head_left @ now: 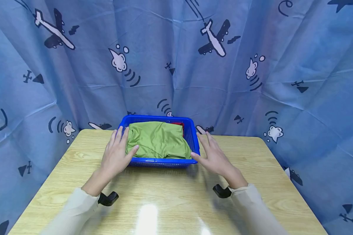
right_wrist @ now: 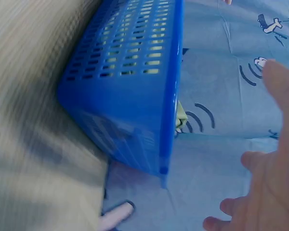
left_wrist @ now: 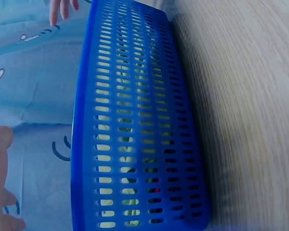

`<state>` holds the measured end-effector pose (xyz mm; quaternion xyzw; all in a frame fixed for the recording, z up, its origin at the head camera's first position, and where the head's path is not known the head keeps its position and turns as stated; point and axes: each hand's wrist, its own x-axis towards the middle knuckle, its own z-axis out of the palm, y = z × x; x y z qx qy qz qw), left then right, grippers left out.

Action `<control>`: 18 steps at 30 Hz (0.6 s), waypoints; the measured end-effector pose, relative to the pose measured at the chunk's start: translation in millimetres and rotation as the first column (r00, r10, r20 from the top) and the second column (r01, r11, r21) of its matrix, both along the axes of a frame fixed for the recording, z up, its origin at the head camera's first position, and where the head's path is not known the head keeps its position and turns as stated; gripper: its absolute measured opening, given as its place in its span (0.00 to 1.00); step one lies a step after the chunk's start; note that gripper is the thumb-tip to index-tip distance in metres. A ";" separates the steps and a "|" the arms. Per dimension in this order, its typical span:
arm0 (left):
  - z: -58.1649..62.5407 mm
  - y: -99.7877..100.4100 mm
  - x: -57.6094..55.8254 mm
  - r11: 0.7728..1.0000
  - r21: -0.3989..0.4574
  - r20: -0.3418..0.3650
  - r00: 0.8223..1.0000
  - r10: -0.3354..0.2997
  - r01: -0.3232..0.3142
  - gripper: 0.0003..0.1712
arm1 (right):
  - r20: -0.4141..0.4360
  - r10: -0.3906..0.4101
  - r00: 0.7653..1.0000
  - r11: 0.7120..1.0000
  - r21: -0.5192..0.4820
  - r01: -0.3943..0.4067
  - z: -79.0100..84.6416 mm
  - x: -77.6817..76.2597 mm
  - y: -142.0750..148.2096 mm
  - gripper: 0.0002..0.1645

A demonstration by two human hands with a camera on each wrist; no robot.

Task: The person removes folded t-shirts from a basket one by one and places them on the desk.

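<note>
A blue plastic basket (head_left: 159, 161) with slotted walls stands on the table. Folded green cloth (head_left: 159, 138) fills most of it, and a bit of red cloth (head_left: 178, 124) shows at its back right corner. Over the basket's left end is my left hand (head_left: 116, 153), fingers spread and fairly straight, thumb toward the green cloth. My right hand (head_left: 212, 156) is at the right end in a like pose, its thumb tip close to the front right corner. Neither hand grips anything. Both wrist views show the slotted front wall from low down, with green cloth behind the slots.
The wooden table (head_left: 164, 195) runs back to a blue curtain (head_left: 164, 65) printed with planes, which hangs behind and on both sides. The basket sits near the table's back edge. A black wrist mount (head_left: 108, 198) is on the left wrist, another mount (head_left: 222, 191) on the right.
</note>
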<state>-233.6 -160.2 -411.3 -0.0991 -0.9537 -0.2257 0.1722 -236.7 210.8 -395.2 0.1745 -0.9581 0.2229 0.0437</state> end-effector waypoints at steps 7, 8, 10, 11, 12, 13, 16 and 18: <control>6.5 -4.3 -9.4 0.976 0.161 0.159 0.972 -0.174 0.149 0.44 | 0.088 0.150 0.985 0.965 -0.230 -0.126 9.4 -19.3 -9.3 0.46; 7.2 -5.0 -11.0 0.968 0.189 0.183 0.963 -0.197 0.163 0.43 | 0.106 0.165 0.981 0.957 -0.257 -0.133 11.5 -21.8 -11.5 0.45; 9.0 -6.8 -14.7 0.957 0.230 0.227 0.946 -0.230 0.177 0.43 | 0.149 0.188 0.971 0.942 -0.307 -0.136 15.3 -26.0 -15.3 0.45; 10.2 -7.4 -16.5 0.952 0.246 0.245 0.939 -0.242 0.181 0.42 | 0.167 0.202 0.965 0.936 -0.324 -0.140 16.6 -28.2 -17.0 0.44; 11.0 -8.2 -18.4 0.948 0.262 0.261 0.932 -0.252 0.183 0.42 | 0.186 0.214 0.959 0.929 -0.343 -0.141 18.1 -30.2 -18.8 0.44; 11.7 -9.1 -20.4 0.944 0.276 0.279 0.924 -0.261 0.183 0.42 | 0.208 0.224 0.952 0.922 -0.362 -0.138 18.9 -32.6 -20.5 0.43; 12.9 -11.6 -26.2 0.937 0.302 0.334 0.901 -0.279 0.178 0.42 | 0.286 0.236 0.929 0.909 -0.404 -0.106 21.1 -38.4 -24.7 0.42; 14.2 -13.4 -30.0 0.932 0.326 0.399 0.871 -0.288 0.158 0.42 | 0.351 0.242 0.905 0.896 -0.439 -0.069 21.0 -43.6 -27.4 0.42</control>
